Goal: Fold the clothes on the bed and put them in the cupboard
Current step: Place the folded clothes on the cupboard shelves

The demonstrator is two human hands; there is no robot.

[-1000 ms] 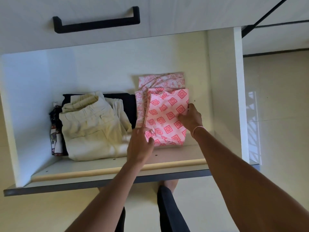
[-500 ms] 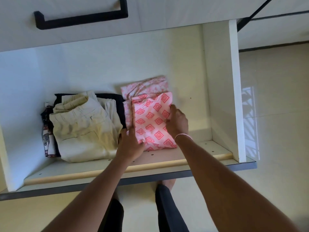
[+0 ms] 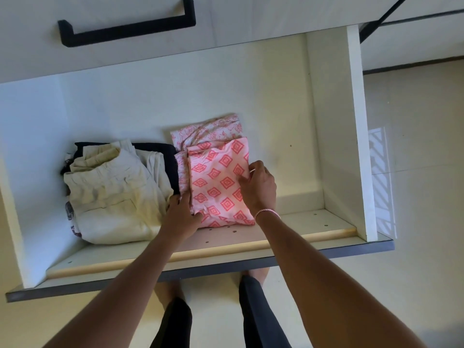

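Your left grip lies nearest, on the front of the shelf. Its fingers are straight against the left edge of the diamond-print garment, and its thumb rests on the front corner. Your right grip is curled round the right edge of the same garment.

This garment lies folded on the shelf, right of centre. Treat it as light, soft and limp: it likely sags and unfolds if lifted by one corner. Take hold at both side edges, or slide it flat.

Count one diamond-print garment, lying on one floral pink garment that shows behind it. Just to the left, touching, lies one cream garment on one dark garment. A patterned item at the far left is mostly hidden. One black handle sits above the compartment.
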